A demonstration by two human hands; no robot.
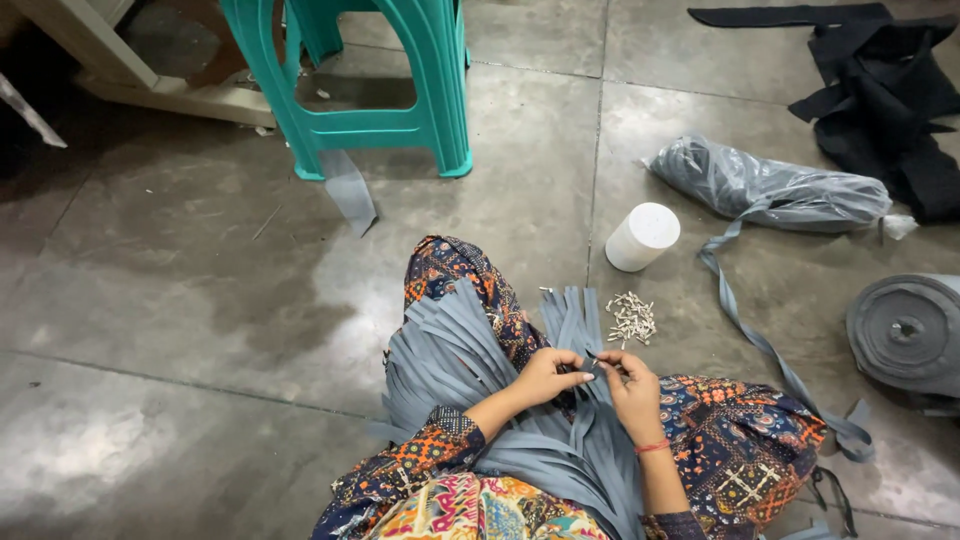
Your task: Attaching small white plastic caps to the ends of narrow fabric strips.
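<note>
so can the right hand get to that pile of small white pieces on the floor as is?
Probably yes. The right hand is pinching a grey strip, so it is busy, but the white pieces lie just ahead of it on bare floor, nothing between.

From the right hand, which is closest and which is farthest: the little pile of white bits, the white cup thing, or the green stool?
Starting from the right hand, in the head view:
1. Pile of small white pieces, on the floor just beyond it.
2. White cylinder, farther ahead.
3. Teal plastic stool, far off to the upper left.
</note>
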